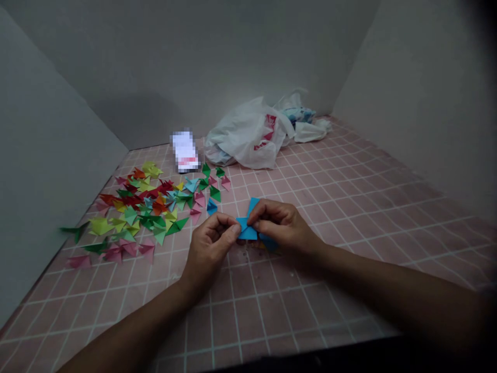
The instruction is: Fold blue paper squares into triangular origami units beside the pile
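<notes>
Between my two hands is a blue piece of folded paper, held a little above the pink checked surface. My left hand pinches its left edge between thumb and forefinger. With thumb and fingertips, my right hand grips its right part, and a blue flap sticks up above those fingers. Under the right hand lies more blue paper, partly hidden, with a bit of yellow below it. The nearest finished shape is a small blue folded paper piece beyond my left hand.
Many folded paper pieces in red, green, yellow, pink and blue spread over the left side. A phone with a lit screen stands behind them. A white plastic bag and a blue patterned bundle lie by the back wall.
</notes>
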Motion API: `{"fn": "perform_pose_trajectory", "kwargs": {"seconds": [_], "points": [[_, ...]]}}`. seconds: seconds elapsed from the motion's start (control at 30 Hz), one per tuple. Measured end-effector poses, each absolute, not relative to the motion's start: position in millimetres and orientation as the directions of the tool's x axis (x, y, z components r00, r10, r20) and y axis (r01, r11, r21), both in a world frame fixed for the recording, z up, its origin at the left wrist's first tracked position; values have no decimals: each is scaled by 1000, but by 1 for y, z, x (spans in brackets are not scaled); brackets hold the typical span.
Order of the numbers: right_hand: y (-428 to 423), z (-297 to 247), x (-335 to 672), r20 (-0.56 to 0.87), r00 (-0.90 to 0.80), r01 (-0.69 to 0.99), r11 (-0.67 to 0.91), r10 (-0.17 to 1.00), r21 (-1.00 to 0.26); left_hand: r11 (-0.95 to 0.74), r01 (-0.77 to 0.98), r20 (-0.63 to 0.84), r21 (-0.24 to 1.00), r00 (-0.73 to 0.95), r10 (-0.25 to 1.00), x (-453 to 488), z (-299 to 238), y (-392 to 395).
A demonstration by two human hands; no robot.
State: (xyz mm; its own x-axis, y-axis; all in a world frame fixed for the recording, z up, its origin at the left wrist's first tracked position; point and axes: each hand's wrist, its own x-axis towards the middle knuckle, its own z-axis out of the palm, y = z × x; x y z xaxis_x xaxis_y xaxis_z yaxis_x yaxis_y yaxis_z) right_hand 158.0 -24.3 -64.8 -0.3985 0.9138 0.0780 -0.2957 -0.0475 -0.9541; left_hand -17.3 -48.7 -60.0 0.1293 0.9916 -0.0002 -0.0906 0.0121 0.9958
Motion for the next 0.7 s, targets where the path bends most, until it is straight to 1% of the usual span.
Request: {"fn": "perform_pose_trajectory", "kwargs": {"seconds": [0.13, 0.23, 0.37, 0.5, 0.6, 0.7], "points": [[-27, -61, 157, 54, -386, -289, -66, 921, -955, 15, -120, -2, 993, 104, 995, -14, -59, -48], [-28, -60, 157, 37, -400, -288, -87, 916, -954, -16, -125, 27, 992, 84, 996, -13, -60, -46], [-27, -62, 157, 42, -416, -281, -84, 909, -956, -81, -79, 84, 994, 45, 995, -15, -59, -46], [-25, -64, 158, 50, -407, -292, -78, 912, -953, -107, -29, 108, 994, 24, 994, -15, -57, -47], [-24, -65, 158, 38, -371, -294, -79, 928, -952, -115, -20, 115, 993, 17, 993, -14, -58, -47], [-24, -64, 158, 2, -372, -259, -102, 928, -960, -134, -19, 134, 991, 14, 991, -14, -59, -46]]}}
